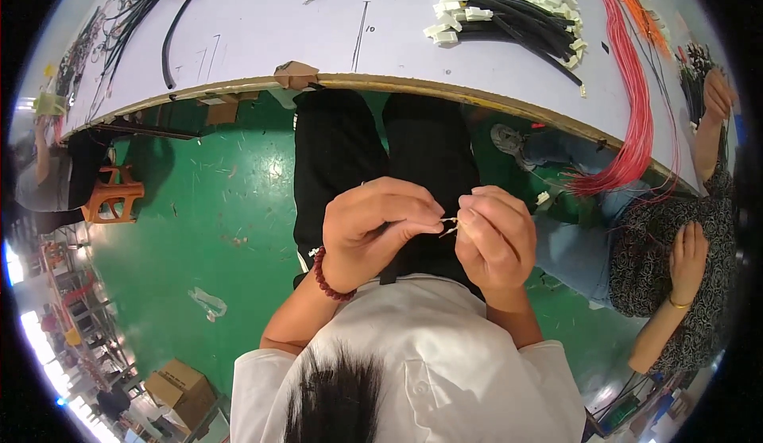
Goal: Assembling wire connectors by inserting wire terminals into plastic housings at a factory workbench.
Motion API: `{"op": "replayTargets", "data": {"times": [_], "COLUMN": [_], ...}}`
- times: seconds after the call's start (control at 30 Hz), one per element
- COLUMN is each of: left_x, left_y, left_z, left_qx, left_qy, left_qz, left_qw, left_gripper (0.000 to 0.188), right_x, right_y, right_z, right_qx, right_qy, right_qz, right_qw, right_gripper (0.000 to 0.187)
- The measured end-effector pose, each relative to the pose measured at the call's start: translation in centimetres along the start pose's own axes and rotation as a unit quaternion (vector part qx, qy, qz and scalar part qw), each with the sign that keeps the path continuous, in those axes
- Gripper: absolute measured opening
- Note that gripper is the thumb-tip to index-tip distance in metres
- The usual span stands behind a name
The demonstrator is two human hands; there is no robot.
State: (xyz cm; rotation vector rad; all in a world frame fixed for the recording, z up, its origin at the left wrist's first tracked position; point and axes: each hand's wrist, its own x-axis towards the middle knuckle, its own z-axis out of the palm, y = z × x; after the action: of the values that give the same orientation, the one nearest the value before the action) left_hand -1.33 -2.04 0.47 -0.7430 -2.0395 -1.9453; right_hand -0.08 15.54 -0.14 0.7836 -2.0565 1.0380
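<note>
Over my lap, my left hand (380,216) and my right hand (498,235) are close together, fingertips almost meeting. Thumb and forefinger of the left pinch one end of a tiny brass-coloured piece, perhaps small metal terminals (449,222). Its other end reaches the fingertips of my right hand, whose fingers are curled and closed on it. The piece is too small to name surely. A dark red bead bracelet (327,278) circles my left wrist. Both hands are apart from the table edge, just in front of my black trousers (340,141).
Ahead is a white table (302,38) with a curved-looking front edge. On it lie black cables with white connectors (509,26), red wires (632,93) hanging over the edge, and orange wires (640,6). A co-worker (675,260) sits at right; an orange stool (118,195) stands left.
</note>
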Motion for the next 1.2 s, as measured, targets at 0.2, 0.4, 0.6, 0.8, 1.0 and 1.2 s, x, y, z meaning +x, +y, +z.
{"op": "replayTargets", "data": {"times": [0.2,0.4,0.6,0.8,1.0,1.2], "left_x": [0.2,0.6,0.8,1.1,0.2,0.8], "left_y": [0.5,1.4,2.1,1.5,1.0,1.1], "left_z": [0.0,-0.2,-0.1,0.4,0.5,0.3], "left_qx": [0.164,0.218,0.243,0.169,0.168,0.159], "left_qy": [-0.016,-0.030,-0.024,-0.021,0.007,0.015], "left_qz": [0.196,0.265,0.287,0.240,0.199,0.200], "left_qw": [0.967,0.939,0.926,0.956,0.965,0.967], "left_gripper": [0.016,0.030,0.036,0.025,0.028,0.028], "right_x": [0.1,0.2,-0.1,-0.1,0.6,0.5], "right_y": [-0.2,-0.7,-1.0,-0.4,-0.3,-0.3], "right_z": [0.3,0.0,0.0,0.3,-0.3,-0.7], "right_qx": [0.111,0.232,0.292,0.240,0.068,0.030], "right_qy": [0.016,0.007,-0.014,0.013,0.012,-0.002], "right_qz": [0.067,0.171,0.234,0.140,0.004,-0.026], "right_qw": [0.991,0.958,0.927,0.961,0.998,0.999], "right_gripper": [0.017,0.013,0.011,0.014,0.016,0.016]}}
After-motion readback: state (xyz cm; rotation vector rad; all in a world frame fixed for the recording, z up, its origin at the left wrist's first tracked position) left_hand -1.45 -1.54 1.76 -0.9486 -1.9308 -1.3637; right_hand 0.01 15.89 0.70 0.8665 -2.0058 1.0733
